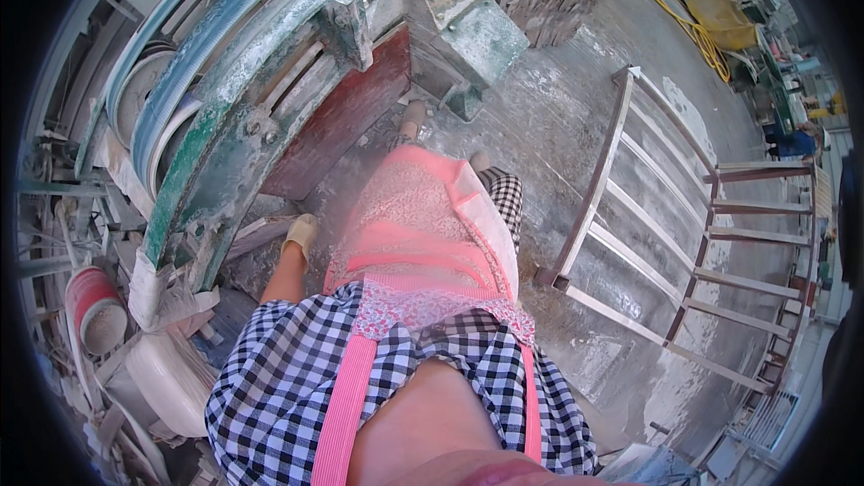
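Note:
My left hand, in a beige glove, hangs low at my left side beside the dusty machine frame. The forearm is bare below a black-and-white checked sleeve. How its fingers are set is too small to make out, and I see no thing in it. My right hand does not show. A pink apron, coated with pale dust, hangs down my front. Past its lower edge show two beige shoes, one farther forward and the other to the right, by a checked trouser leg.
A green metal machine frame with a reddish panel stands close on my left. Brown metal racks with slats stand right. A red-and-white bucket lies among clutter at far left. A yellow hose runs across the far floor.

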Available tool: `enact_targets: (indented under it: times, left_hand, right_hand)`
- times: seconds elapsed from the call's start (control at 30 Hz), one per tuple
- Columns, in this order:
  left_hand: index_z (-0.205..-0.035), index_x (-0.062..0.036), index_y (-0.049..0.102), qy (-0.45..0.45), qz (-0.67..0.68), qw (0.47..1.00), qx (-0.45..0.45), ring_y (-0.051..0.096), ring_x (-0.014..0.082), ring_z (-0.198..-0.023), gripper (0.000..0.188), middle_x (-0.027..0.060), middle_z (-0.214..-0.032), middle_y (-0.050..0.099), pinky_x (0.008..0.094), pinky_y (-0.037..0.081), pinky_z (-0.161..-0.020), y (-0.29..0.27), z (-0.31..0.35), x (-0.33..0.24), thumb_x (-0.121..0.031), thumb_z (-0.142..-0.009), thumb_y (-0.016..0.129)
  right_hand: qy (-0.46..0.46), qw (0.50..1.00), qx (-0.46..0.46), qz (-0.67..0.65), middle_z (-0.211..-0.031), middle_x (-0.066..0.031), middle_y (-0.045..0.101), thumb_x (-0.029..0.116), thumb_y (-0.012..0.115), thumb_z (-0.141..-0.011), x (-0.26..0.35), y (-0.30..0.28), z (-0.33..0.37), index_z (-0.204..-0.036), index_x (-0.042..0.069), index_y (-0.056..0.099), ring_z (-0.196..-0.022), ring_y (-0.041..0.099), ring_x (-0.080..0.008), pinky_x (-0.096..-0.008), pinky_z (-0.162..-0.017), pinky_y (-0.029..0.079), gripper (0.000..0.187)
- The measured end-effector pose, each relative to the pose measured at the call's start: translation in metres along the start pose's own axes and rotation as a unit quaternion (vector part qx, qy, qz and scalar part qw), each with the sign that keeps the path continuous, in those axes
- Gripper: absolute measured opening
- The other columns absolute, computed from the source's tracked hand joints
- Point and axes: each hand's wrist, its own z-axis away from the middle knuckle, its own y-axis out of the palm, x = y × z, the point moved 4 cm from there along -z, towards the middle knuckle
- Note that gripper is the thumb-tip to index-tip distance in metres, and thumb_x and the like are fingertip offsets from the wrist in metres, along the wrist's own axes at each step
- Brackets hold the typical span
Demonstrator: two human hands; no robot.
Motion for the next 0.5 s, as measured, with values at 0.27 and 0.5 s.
enact_targets:
  times: [0.27,0.5]
  left_hand:
    - [-0.1,-0.001,0.069,0.02,-0.147,0.987,0.065,0.063,0.0376,-0.1,0.029,0.0234,-0.107,0.065,0.0449,0.052,-0.082,0.042,-0.002,0.016,-0.015,-0.086,0.048]
    - [-0.105,-0.0013,0.068,0.144,-0.215,0.96,0.111,0.062,0.0376,-0.103,0.031,0.0235,-0.108,0.065,0.0434,0.052,-0.085,0.039,-0.057,-0.038,-0.019,-0.087,0.05]
  right_hand:
    - [0.039,0.999,-0.018,-0.021,-0.108,-0.0066,0.062,0.035,0.049,-0.099,-0.04,0.003,0.027,-0.114,0.004,0.057,-0.098,0.059,-0.0183,-0.0328,-0.087,0.047,0.036]
    - [0.04,0.997,-0.026,-0.06,-0.108,-0.0062,0.062,0.036,0.049,-0.099,-0.037,0.019,0.013,-0.115,0.004,0.057,-0.098,0.058,-0.018,-0.0327,-0.087,0.047,0.037]
